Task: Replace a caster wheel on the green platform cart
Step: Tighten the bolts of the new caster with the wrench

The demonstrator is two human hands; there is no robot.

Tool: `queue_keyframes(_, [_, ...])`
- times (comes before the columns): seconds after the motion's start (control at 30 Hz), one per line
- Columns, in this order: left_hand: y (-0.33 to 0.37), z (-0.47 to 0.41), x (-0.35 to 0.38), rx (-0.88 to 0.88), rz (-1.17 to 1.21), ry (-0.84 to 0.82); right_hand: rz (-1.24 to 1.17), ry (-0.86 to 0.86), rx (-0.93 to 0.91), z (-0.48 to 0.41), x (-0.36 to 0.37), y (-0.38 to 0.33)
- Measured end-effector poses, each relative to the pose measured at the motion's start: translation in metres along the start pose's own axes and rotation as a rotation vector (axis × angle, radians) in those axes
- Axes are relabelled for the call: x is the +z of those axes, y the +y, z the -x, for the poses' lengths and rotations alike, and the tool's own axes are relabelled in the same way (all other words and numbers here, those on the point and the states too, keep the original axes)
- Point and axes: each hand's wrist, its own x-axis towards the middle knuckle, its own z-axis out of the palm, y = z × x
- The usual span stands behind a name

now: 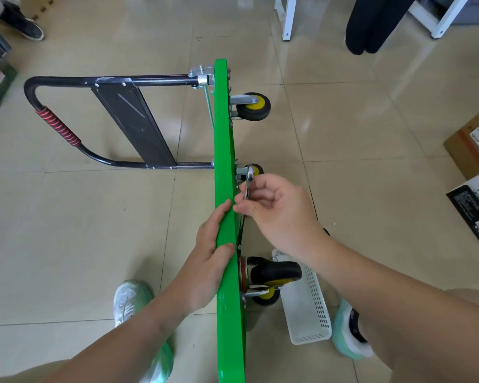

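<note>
Head view looks down on the green platform cart [226, 150], which stands on its long edge on the tiled floor [357, 134], black handle [56, 125] folded out flat to the left and wheels facing right. The left grip [209, 261] clasps the cart's upper edge, fingers on the left face and thumb over the top. The right grip [277, 205] is clenched around a silver wrench [249, 183], its head at the mount of the middle caster wheel [257, 170]. A white perforated basket [307, 299] lies on the floor just beside the nearest wheel [277, 272].
</note>
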Motion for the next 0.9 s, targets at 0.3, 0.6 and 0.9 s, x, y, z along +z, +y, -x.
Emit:
queue_keyframes(0.3, [0.000,0.000,-0.001,-0.015,-0.016,-0.020,-0.162,-0.007,0.400,-0.039,-0.009,0.006])
queue_keyframes(0.6, [0.002,0.001,-0.001,-0.022,0.000,-0.016,-0.119,0.020,0.063,-0.005,-0.023,-0.030])
queue_keyframes(0.9, [0.004,0.001,0.001,-0.011,-0.020,0.003,-0.033,-0.088,-0.167,0.051,-0.013,-0.006])
